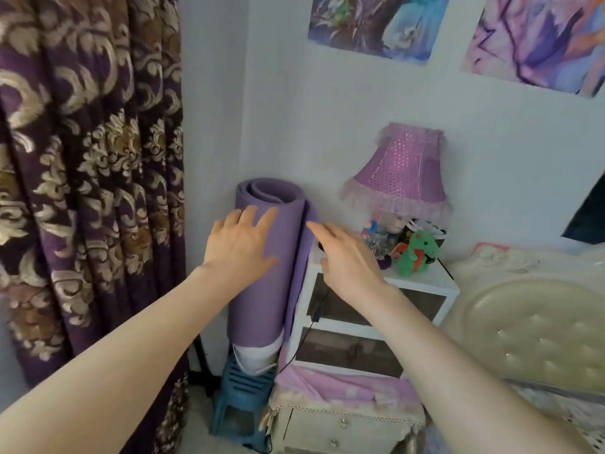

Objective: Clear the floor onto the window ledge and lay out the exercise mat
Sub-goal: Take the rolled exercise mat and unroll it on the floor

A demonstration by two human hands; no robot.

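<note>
Rolled purple exercise mat (262, 267) stands upright on a blue stool (242, 398), between the patterned curtain (88, 178) and the white nightstand (376, 309). Left hand (239, 245) rests flat on the roll, grip released; right hand (347, 260), fingers straight, touches the mat's loose edge.

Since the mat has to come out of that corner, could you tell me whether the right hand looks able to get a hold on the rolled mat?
Probably yes. The right hand is open, its fingertips already at the loose outer edge of the rolled mat, with nothing between them. The left hand lies flat on the roll's front, leaving that side free.
</note>
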